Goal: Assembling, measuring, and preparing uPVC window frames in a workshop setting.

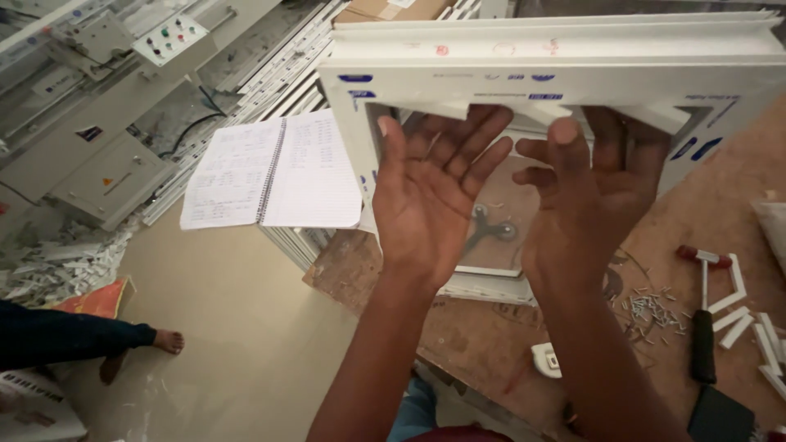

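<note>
A white plastic window frame [557,69] stands tilted up in front of me, its lower rail [483,286] resting on the brown worktable [483,344]. Along the inside of its top rail runs a white strip with mitred ends [655,116]. My left hand [434,192] is raised palm toward me, fingers spread, fingertips hooked on the strip's left part. My right hand [594,184] grips the strip further right, thumb pressed on its front.
An open spiral notebook [270,172] lies by the frame's left corner on stacked white profiles. A red-headed hammer [702,327], loose screws [651,311] and short white offcuts [737,319] lie at the right. Another person's bare foot [168,340] is at the left, beside a grey machine with buttons [168,37].
</note>
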